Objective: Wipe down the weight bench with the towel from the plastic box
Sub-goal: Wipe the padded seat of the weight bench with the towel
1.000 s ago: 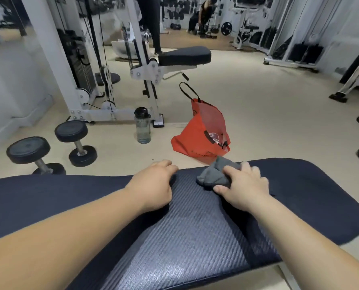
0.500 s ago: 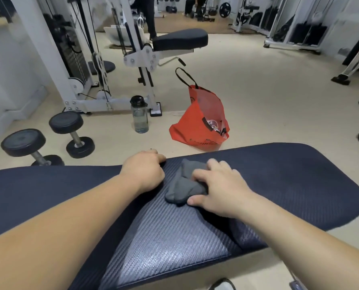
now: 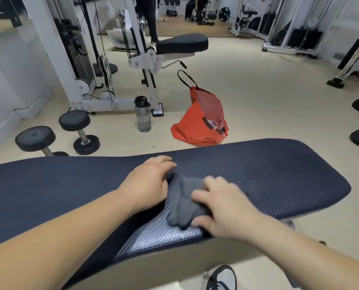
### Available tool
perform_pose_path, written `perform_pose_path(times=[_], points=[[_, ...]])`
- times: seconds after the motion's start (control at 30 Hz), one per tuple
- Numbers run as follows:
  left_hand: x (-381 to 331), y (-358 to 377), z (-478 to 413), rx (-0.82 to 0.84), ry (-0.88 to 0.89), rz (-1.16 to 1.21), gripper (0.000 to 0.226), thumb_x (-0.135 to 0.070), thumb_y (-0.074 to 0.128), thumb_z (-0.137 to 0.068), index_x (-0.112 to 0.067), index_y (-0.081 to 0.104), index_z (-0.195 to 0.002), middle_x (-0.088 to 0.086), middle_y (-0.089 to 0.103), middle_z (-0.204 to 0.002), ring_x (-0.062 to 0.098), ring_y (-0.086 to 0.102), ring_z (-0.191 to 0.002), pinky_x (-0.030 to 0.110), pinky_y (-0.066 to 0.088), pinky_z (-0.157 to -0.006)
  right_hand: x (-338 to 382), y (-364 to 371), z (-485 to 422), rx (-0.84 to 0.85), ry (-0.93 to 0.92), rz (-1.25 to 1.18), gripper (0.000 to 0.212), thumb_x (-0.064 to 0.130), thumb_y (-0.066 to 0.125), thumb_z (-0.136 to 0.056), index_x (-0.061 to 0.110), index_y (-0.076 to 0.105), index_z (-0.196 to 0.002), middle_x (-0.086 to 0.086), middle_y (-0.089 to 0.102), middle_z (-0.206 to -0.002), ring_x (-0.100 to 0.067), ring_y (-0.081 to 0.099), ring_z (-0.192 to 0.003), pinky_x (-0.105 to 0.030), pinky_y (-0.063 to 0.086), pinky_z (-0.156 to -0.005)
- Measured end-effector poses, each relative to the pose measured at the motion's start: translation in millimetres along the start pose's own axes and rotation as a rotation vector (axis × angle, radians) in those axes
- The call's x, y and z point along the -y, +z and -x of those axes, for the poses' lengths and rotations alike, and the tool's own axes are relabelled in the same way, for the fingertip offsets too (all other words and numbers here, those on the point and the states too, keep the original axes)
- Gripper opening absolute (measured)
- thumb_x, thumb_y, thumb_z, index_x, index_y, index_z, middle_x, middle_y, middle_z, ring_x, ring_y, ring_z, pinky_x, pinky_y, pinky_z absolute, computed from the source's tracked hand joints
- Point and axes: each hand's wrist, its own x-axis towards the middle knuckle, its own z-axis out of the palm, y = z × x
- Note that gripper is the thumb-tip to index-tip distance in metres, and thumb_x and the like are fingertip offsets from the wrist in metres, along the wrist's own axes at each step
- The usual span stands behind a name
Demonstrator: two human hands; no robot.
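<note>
Our right hand (image 3: 226,212) gripped the crumpled grey cloth towel (image 3: 185,206) near the dark textured padded bench's (image 3: 279,174) near edge; our left hand (image 3: 147,183) lay loosely curled, empty, beside it.

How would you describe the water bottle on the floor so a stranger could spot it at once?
Start from the long dark padded weight bench across the foreground and look past its far edge to the beige floor. There, at the foot of the white cable machine frame, stands a clear plastic water bottle with a black lid. It is upright and see-through, unlike the black dumbbells to one side and the slumped orange bag to the other.

Bare forearms, no sleeves; a grey-and-black sneaker (image 3: 220,278) below.
</note>
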Motion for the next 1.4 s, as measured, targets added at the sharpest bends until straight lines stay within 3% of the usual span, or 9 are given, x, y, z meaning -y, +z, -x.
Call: perform_pose_path(times=[0.13,0.27,0.37,0.57,0.8,1.0,1.23,1.3,1.4], points=[[1,-7,4,-0.010,0.004,-0.013,0.055,-0.009,0.048,-0.087,-0.025,0.059,-0.139,-0.006,0.048,-0.154,0.017,0.044,-0.141,0.037,0.041,-0.115,-3,-7,2,0.116,-0.116,-0.109,0.046,0.066,0.067,-0.083,0.043,0.058,-0.122,0.008,0.044,-0.111,-0.020,0.043,-0.108,-0.037,0.037,-0.088],[-4,-8,7,-0.018,-0.001,-0.011,0.054,-0.011,0.048,-0.089,-0.026,0.058,-0.140,-0.009,0.046,-0.155,0.015,0.042,-0.142,0.039,0.042,-0.115,-70,-18,1,0.099,0.401,-0.051,0.036,0.063,0.064,-0.088,0.039,0.050,-0.111,0.003,0.046,-0.116,-0.027,0.044,-0.122,-0.042,0.043,-0.094],[-11,-4,0,-0.015,0.017,0.000,0.053,-0.010,0.048,-0.090,-0.026,0.058,-0.140,-0.008,0.046,-0.155,0.015,0.042,-0.142,0.038,0.041,-0.116,-94,-19,10,0.095,0.705,-0.073,0.042,0.057,0.055,-0.096,0.031,0.047,-0.127,-0.006,0.047,-0.130,-0.033,0.044,-0.127,-0.047,0.046,-0.094],[-43,15,-35,0.005,0.087,0.025,0.054,-0.008,0.049,-0.087,-0.023,0.060,-0.138,-0.004,0.048,-0.154,0.020,0.046,-0.140,0.040,0.042,-0.114,-39,-11,11,0.151,0.424,-0.225,0.043,0.062,0.063,-0.088,0.038,0.050,-0.121,0.001,0.051,-0.128,-0.027,0.048,-0.126,-0.045,0.047,-0.096],[-59,28,-67,0.071,0.096,0.014,0.055,-0.012,0.048,-0.089,-0.024,0.057,-0.141,-0.005,0.045,-0.156,0.019,0.043,-0.142,0.041,0.042,-0.115,-129,-8,-19,-0.086,0.768,-0.134,0.047,0.064,0.057,-0.092,0.036,0.055,-0.129,-0.006,0.047,-0.133,-0.033,0.042,-0.129,-0.048,0.040,-0.101],[-66,27,-109,0.101,0.089,-0.088,0.042,-0.013,0.046,-0.087,-0.018,0.063,-0.126,0.002,0.055,-0.140,0.026,0.052,-0.129,0.041,0.048,-0.103,-119,-9,-48,0.041,0.277,-0.422,0.040,0.059,0.079,-0.077,0.042,0.067,-0.111,0.008,0.051,-0.111,-0.019,0.043,-0.119,-0.042,0.036,-0.106],[-79,45,-157,0.199,0.012,-0.200,0.027,-0.020,0.041,-0.083,-0.020,0.061,-0.101,0.000,0.055,-0.108,0.027,0.054,-0.115,0.044,0.053,-0.091,-218,5,-29,-0.287,1.054,-0.234,0.051,0.067,0.058,-0.089,0.039,0.063,-0.130,-0.007,0.053,-0.134,-0.035,0.046,-0.128,-0.047,0.039,-0.103],[-87,51,-162,0.218,0.028,-0.260,0.030,-0.020,0.044,-0.085,-0.021,0.067,-0.104,-0.002,0.055,-0.102,0.024,0.054,-0.114,0.036,0.051,-0.083,-228,9,-20,-0.288,1.089,-0.240,0.048,0.066,0.058,-0.089,0.038,0.064,-0.128,-0.007,0.052,-0.133,-0.035,0.046,-0.127,-0.048,0.039,-0.103],[-95,53,-165,0.195,0.026,-0.331,0.032,-0.023,0.047,-0.085,-0.023,0.071,-0.105,-0.004,0.056,-0.100,0.021,0.054,-0.114,0.031,0.044,-0.073,-211,8,-28,-0.262,0.820,-0.282,0.040,0.064,0.064,-0.086,0.043,0.068,-0.120,0.002,0.052,-0.124,-0.027,0.045,-0.122,-0.045,0.038,-0.102]])
